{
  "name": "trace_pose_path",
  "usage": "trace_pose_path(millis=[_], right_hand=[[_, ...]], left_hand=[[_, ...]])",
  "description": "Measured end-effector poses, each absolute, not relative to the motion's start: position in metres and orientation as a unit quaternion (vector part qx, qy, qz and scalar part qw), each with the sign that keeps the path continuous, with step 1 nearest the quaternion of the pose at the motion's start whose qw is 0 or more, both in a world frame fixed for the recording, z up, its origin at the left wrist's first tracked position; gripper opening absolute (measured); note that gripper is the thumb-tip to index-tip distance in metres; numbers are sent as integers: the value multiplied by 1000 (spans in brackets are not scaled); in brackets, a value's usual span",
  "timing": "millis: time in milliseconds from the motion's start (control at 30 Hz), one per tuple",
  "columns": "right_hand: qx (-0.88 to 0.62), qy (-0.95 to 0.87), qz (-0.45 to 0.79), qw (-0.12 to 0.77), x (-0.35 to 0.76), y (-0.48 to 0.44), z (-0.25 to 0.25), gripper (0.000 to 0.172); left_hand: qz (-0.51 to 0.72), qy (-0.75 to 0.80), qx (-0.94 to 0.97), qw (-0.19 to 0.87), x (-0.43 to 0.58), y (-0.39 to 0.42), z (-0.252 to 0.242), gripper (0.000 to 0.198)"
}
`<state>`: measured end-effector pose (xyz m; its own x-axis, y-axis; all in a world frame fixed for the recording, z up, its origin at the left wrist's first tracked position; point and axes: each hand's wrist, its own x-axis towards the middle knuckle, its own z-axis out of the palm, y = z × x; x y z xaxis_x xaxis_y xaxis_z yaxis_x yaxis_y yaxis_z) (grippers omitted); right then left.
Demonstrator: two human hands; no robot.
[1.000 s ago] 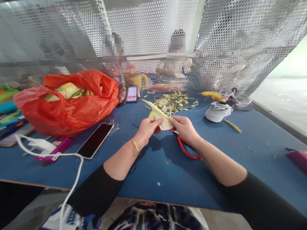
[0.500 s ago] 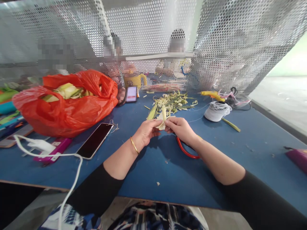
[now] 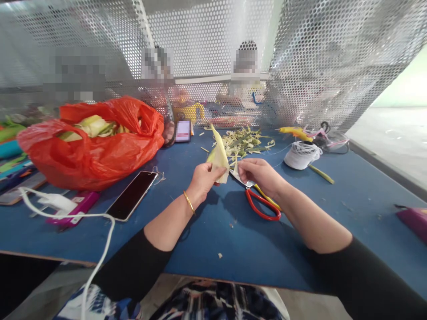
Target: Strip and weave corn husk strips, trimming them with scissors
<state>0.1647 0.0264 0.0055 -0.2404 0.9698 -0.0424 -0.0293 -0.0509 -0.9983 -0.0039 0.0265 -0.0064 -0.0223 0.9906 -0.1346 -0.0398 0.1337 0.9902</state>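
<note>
My left hand [image 3: 204, 178] pinches a pale yellow-green leaf strip [image 3: 219, 155] that points up and away from me. My right hand [image 3: 260, 174] is closed on a narrow torn sliver of the same leaf [image 3: 236, 167], just right of the strip. Red-handled scissors [image 3: 261, 204] lie on the blue table [image 3: 253, 249] under my right hand. Behind the hands is a heap of leaf trimmings [image 3: 242, 141].
A red plastic bag [image 3: 91, 149] full of leaves sits at left, with a phone [image 3: 132, 194], a pink item [image 3: 78, 207] and a white cable [image 3: 71, 212] near it. A spool of white thread [image 3: 302, 155] lies at right. Other people sit behind a perforated metal screen [image 3: 313, 62].
The leaf strip has turned from lying toward the left to standing upright in my left hand. My right hand has pulled slightly right, peeling a thin sliver off; the scissors show more.
</note>
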Motion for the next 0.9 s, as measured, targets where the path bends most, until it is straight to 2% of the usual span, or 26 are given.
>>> trace_pose_path(millis=[167,367,567,733,900], right_hand=[[-408,-429,630,503,170,27,12,28],[-390,-369,586,607,182,38,11,30],[-383,-335,486,711,216,60,9,32],[-393,-299,316,810,238,69,15,28],[-387,-287,208,851,242,67,22,31]], left_hand=[[463,543,443,543,-1,24,-3,15],[456,559,446,530,-2,23,0,15],[447,579,446,515,-3,23,-2,20],[450,585,433,517,-3,24,-2,19],[459,584,413,527,-4,25,-2,18]])
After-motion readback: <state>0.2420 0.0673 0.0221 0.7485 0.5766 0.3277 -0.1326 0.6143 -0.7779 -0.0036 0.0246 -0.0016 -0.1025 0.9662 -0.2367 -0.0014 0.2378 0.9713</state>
